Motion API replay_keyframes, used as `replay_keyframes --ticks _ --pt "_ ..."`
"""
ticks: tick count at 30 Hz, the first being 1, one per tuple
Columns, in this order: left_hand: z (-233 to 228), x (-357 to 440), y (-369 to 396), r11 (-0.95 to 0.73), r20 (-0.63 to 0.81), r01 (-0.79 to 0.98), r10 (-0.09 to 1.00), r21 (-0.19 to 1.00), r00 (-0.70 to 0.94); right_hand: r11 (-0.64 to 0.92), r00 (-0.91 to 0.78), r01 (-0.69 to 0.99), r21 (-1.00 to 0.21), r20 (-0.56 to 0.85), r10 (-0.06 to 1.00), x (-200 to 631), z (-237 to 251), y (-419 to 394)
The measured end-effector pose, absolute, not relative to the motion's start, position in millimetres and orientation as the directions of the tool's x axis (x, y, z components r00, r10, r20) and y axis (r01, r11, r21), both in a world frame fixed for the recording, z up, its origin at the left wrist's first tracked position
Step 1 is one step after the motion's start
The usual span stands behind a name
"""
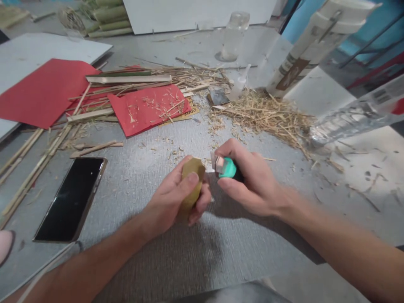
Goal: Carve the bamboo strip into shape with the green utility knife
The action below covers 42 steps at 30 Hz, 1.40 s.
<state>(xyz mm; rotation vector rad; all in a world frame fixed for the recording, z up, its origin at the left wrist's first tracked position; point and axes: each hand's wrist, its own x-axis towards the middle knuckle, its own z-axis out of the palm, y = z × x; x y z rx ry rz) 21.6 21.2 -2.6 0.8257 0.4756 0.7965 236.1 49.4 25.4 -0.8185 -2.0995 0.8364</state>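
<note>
My left hand (186,191) is closed round an olive-yellow piece (191,185) with an angular top end, the thumb pressed on its near face. I cannot make out what kind of thing it is. A short way to the right, my right hand (249,181) grips a small teal-and-black tool (229,167) with a pale, shiny head pointing toward the left hand. The exact kind of tool is unclear, since the fingers cover much of it. Both hands are above the grey table (151,252), and the two held things are apart by a narrow gap.
A phone (71,200) lies at the left. Behind are red paper sheets (148,108), bamboo strips (129,78) and a heap of shavings (268,113). A clear jar (234,37), a small dropper bottle (240,84), a white tube (315,46) and a plastic bottle (344,120) are around them.
</note>
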Motion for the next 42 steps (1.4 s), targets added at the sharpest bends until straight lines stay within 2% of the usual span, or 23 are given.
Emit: replay_keyframes --ticks 4,9,13,21,29,42 --pt "-1 20 25 0.318 -0.093 -0.406 0.87 0.857 0.485 0.597 -0.481 0.33 -0.731 0.414 0.773 237 28 48" --pt "2 19 28 0.319 -0.064 -0.369 0.825 0.873 0.562 0.592 -0.418 0.356 -0.723 0.444 0.793 237 27 50" --pt "1 20 27 0.337 -0.071 -0.396 0.83 0.854 0.553 0.623 -0.418 0.362 -0.694 0.476 0.774 238 25 54" --pt "-1 15 25 0.293 -0.085 -0.394 0.88 0.871 0.467 0.722 -0.626 0.375 -0.581 0.416 0.66 237 31 52" --pt "16 22 24 0.316 -0.155 -0.287 0.87 0.905 0.468 0.719 -0.694 0.443 -0.535 0.302 0.653 240 30 51" --pt "18 22 20 0.16 -0.089 -0.145 0.91 0.976 0.404 0.803 -0.79 0.323 -0.501 0.325 0.52 240 35 51"
